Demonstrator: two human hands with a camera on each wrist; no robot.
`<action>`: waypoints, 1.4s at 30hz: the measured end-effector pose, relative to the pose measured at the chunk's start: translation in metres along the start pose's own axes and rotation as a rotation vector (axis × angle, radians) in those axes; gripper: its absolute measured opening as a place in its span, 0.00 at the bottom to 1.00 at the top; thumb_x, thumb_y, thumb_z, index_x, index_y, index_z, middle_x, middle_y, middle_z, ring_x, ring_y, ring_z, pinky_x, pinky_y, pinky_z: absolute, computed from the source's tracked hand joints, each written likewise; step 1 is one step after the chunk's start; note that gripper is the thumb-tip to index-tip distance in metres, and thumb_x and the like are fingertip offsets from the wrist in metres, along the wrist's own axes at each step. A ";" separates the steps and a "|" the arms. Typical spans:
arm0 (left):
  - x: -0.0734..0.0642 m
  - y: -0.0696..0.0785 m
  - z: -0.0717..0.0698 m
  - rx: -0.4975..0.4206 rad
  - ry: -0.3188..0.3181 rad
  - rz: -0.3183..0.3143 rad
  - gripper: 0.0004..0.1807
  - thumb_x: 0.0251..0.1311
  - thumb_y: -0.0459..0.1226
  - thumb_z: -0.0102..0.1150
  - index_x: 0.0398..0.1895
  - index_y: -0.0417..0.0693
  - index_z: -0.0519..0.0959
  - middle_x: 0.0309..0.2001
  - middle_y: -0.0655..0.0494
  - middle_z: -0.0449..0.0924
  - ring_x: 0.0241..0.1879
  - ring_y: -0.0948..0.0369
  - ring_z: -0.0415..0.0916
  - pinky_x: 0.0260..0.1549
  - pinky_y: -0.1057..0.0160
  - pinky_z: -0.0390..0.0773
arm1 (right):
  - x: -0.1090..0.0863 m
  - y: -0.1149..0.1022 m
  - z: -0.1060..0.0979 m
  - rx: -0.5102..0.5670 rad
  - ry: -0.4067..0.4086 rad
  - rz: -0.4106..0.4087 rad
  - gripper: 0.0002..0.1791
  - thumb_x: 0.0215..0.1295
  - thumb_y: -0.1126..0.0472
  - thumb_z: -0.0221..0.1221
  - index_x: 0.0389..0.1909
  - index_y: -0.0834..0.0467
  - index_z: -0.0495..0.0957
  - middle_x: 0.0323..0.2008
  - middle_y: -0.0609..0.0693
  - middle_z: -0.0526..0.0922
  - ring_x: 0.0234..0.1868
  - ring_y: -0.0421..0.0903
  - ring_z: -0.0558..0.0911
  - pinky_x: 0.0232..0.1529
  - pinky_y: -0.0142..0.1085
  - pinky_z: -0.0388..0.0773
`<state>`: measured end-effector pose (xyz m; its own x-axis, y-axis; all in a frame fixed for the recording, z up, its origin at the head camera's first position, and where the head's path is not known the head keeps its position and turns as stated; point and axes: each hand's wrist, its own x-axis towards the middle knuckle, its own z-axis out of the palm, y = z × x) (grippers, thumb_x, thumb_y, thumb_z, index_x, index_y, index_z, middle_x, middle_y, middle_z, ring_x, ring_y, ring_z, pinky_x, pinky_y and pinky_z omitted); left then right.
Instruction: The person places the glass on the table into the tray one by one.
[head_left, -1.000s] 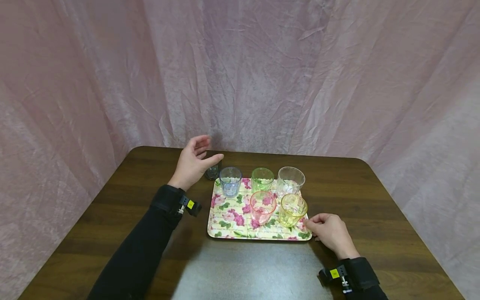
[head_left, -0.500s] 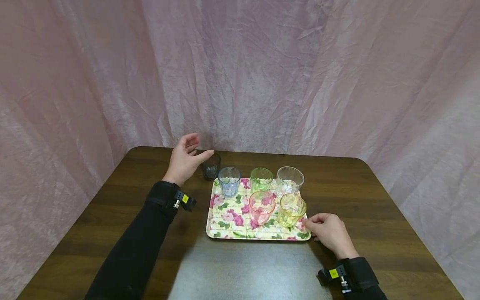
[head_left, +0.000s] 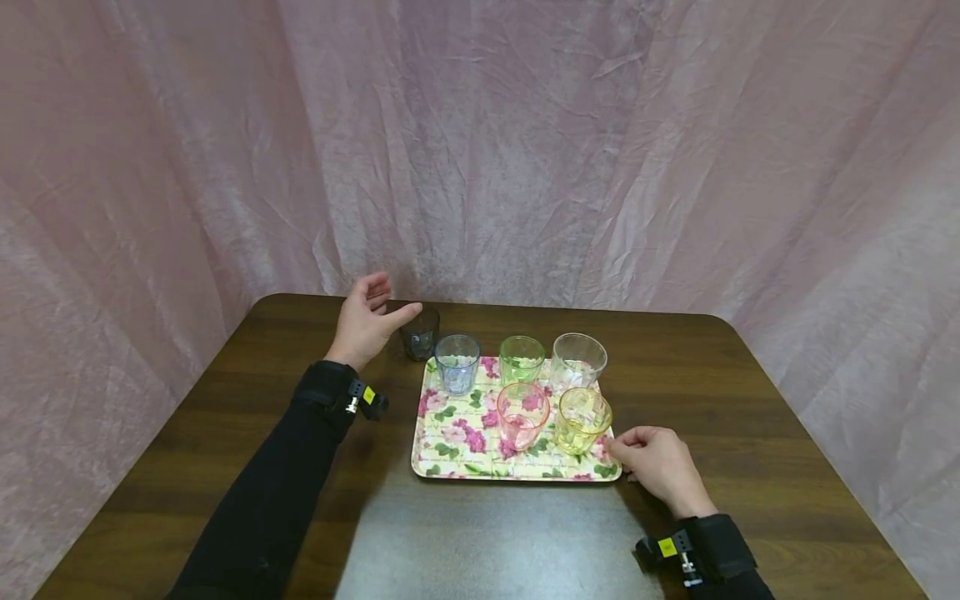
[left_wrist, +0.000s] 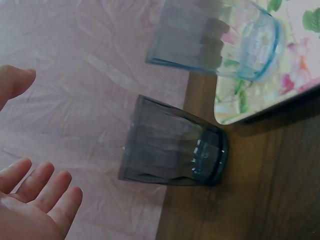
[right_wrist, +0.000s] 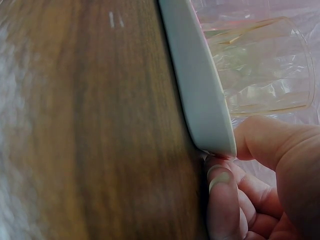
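A dark grey glass [head_left: 420, 336] stands on the table just off the tray's back left corner. My left hand [head_left: 362, 327] is beside it, fingers spread and thumb apart, holding nothing; in the left wrist view a gap shows between the fingers and the glass. On the flowered tray [head_left: 450, 462] stand a blue glass [head_left: 457, 367], a green glass [head_left: 522, 360], a clear glass [head_left: 579, 362], a pink glass [head_left: 522, 417] and a yellow glass [head_left: 583, 422]. My right hand [head_left: 660, 467] pinches the tray's front right corner, thumb over the rim and fingers at its underside.
The brown wooden table [head_left: 750, 450] extends around the tray, with a bright reflection along its front. A pink curtain [head_left: 480, 167] hangs close behind the table's far edge.
My left hand has drawn back to the left, so more of the dark grey glass shows. The right hand has kept its hold on the tray.
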<state>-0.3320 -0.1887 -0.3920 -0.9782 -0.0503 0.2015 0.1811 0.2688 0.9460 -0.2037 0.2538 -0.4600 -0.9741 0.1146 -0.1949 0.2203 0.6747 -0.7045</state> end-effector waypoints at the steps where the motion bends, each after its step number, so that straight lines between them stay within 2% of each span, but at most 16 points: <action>1: 0.000 -0.002 0.000 0.001 -0.004 -0.004 0.47 0.71 0.42 0.74 0.85 0.40 0.58 0.81 0.37 0.63 0.83 0.41 0.63 0.85 0.44 0.63 | 0.000 0.000 0.000 -0.001 0.000 0.000 0.14 0.72 0.51 0.70 0.38 0.60 0.89 0.30 0.48 0.87 0.29 0.44 0.83 0.29 0.38 0.80; 18: 0.004 -0.029 0.006 0.041 -0.051 -0.058 0.49 0.71 0.43 0.74 0.86 0.40 0.55 0.84 0.38 0.60 0.84 0.42 0.59 0.86 0.42 0.59 | 0.000 0.002 0.001 0.006 0.011 -0.016 0.15 0.72 0.50 0.70 0.37 0.59 0.89 0.29 0.47 0.88 0.28 0.43 0.84 0.28 0.37 0.81; 27: 0.004 -0.035 0.014 0.056 -0.078 -0.084 0.50 0.71 0.42 0.74 0.86 0.39 0.54 0.84 0.36 0.58 0.85 0.41 0.57 0.86 0.42 0.60 | 0.000 0.001 0.002 0.006 0.012 -0.012 0.15 0.72 0.50 0.70 0.36 0.59 0.89 0.29 0.46 0.87 0.28 0.43 0.84 0.27 0.37 0.80; 38: 0.015 -0.058 0.021 0.087 -0.109 -0.102 0.52 0.70 0.42 0.74 0.87 0.38 0.51 0.85 0.35 0.55 0.86 0.39 0.54 0.86 0.43 0.60 | 0.000 0.002 0.001 0.006 -0.008 0.010 0.16 0.74 0.48 0.70 0.38 0.59 0.90 0.32 0.49 0.88 0.30 0.45 0.84 0.30 0.38 0.81; 42: 0.016 -0.062 0.022 0.099 -0.121 -0.120 0.53 0.69 0.42 0.74 0.87 0.39 0.51 0.86 0.36 0.54 0.86 0.39 0.53 0.85 0.42 0.62 | 0.000 0.001 0.000 0.006 -0.009 0.008 0.16 0.74 0.48 0.70 0.38 0.59 0.90 0.32 0.49 0.88 0.30 0.45 0.84 0.30 0.39 0.80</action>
<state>-0.3607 -0.1845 -0.4529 -0.9983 0.0270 0.0514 0.0577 0.3611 0.9307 -0.2030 0.2541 -0.4610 -0.9717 0.1139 -0.2068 0.2289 0.6694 -0.7067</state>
